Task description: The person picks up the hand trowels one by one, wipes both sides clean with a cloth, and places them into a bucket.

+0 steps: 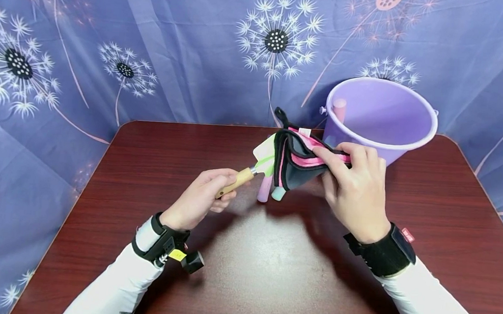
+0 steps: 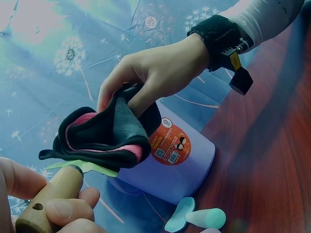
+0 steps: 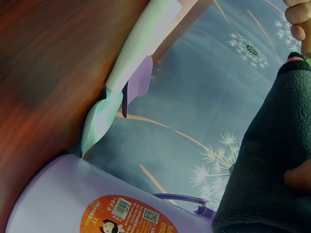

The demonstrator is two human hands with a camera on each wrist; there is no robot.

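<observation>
My left hand [image 1: 206, 193] grips the wooden handle of a small trowel [image 1: 242, 179] with a light green blade, raised above the table. Part of that blade goes out of sight behind a folded dark grey cloth [image 1: 299, 165] with pink lining, black edging and a hanging loop. My right hand [image 1: 359, 192] pinches the cloth from the other side, fingers on top. In the left wrist view the cloth [image 2: 99, 138] folds open just beyond the trowel handle [image 2: 56, 194], over the green blade. The right wrist view shows the cloth [image 3: 267, 145] hanging at the right edge.
A purple bucket [image 1: 378, 146] stands at the table's back right, with a pink handle [image 1: 339, 108] sticking up inside. Beneath the cloth lie a purple-handled tool [image 1: 264, 188] and a teal scoop [image 3: 101, 119]. A flowered curtain [image 1: 189, 48] hangs behind the table [image 1: 155, 144].
</observation>
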